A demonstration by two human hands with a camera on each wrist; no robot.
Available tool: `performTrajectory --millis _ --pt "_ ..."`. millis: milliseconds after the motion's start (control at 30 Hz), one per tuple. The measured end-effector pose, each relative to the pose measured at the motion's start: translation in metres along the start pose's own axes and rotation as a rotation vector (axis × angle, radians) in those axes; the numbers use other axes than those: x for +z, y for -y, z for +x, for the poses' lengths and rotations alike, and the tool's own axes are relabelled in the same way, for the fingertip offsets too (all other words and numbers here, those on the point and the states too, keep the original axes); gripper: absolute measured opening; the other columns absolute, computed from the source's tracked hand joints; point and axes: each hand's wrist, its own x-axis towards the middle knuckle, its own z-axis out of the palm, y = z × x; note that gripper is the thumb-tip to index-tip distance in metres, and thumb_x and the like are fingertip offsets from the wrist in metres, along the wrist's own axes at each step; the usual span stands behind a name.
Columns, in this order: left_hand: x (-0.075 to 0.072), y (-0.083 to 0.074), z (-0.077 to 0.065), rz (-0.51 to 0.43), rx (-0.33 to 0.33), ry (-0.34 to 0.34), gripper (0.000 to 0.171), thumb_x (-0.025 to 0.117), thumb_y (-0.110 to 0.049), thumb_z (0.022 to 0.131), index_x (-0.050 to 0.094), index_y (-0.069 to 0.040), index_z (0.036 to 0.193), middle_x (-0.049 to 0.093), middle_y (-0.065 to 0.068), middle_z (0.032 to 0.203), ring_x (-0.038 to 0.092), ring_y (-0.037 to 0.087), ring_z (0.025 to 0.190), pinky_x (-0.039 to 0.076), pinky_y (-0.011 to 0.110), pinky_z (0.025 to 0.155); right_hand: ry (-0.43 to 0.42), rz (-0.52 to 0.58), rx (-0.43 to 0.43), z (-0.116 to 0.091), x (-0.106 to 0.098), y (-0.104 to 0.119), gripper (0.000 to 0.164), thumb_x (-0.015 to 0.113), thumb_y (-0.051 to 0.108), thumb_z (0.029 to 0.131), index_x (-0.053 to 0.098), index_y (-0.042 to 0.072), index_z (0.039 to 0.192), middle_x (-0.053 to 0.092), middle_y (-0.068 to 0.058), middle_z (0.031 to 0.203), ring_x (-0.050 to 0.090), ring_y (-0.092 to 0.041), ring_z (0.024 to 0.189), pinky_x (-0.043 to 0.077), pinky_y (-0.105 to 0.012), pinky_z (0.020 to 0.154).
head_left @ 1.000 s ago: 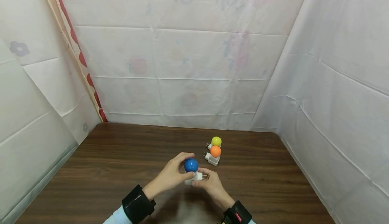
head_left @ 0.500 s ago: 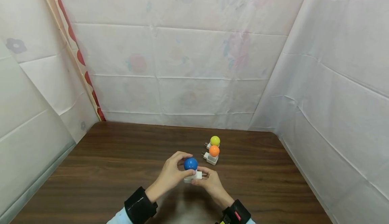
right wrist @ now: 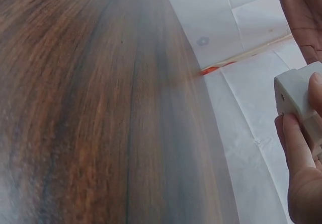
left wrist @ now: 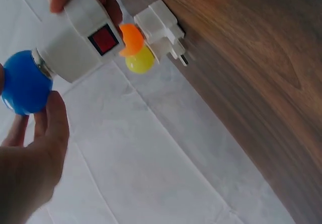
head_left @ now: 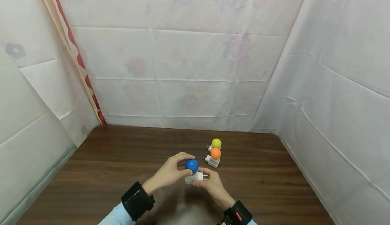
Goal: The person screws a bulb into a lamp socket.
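Note:
My left hand point(head_left: 169, 173) pinches a round blue light bulb point(head_left: 192, 166) between thumb and fingers. The bulb sits upright on a white plug-in lamp socket point(head_left: 191, 179). My right hand point(head_left: 214, 185) grips this socket at its plug end, and two metal prongs point right. In the left wrist view, a strip of metal thread point(left wrist: 42, 64) shows between the blue bulb and the socket, and a red switch point(left wrist: 104, 39) is on the socket's side. The right wrist view shows the socket's white body point(right wrist: 297, 90) between my right thumb and fingers; the blue bulb is not seen there.
Beyond my hands, right of centre, an orange bulb point(head_left: 215, 153) stands in a white socket point(head_left: 212, 161). A yellow bulb point(head_left: 216, 143) in another socket is just behind it. The brown wooden table point(head_left: 128, 157) meets white cloth walls point(head_left: 182, 96) at the back and sides.
My left hand's fingers have shifted slightly around the blue bulb, and its wrist has moved a little left. The right hand keeps its hold on the socket.

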Motion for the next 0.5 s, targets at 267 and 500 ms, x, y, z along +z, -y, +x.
performTrajectory --millis 267,500 --pt "-0.01 0.0 0.004 -0.003 -0.002 0.144 0.04 0.061 -0.006 0.087 0.053 -0.012 0.125 0.054 0.006 0.124 0.054 0.021 0.111 0.046 0.039 0.095 0.006 -0.009 0.002 0.001 0.001 0.0 0.055 0.077 0.016 0.073 0.056 -0.002 0.12 0.063 -0.009 0.105 0.061 -0.016 0.088 0.053 -0.031 0.076" --pt "-0.013 -0.001 0.003 -0.014 -0.009 0.218 0.04 0.055 0.0 0.088 0.05 -0.006 0.127 0.052 0.009 0.127 0.051 0.024 0.114 0.042 0.045 0.098 0.023 0.007 -0.016 0.001 0.003 -0.004 0.053 0.077 0.015 0.073 0.057 -0.001 0.119 0.065 -0.009 0.104 0.063 -0.017 0.088 0.053 -0.03 0.076"
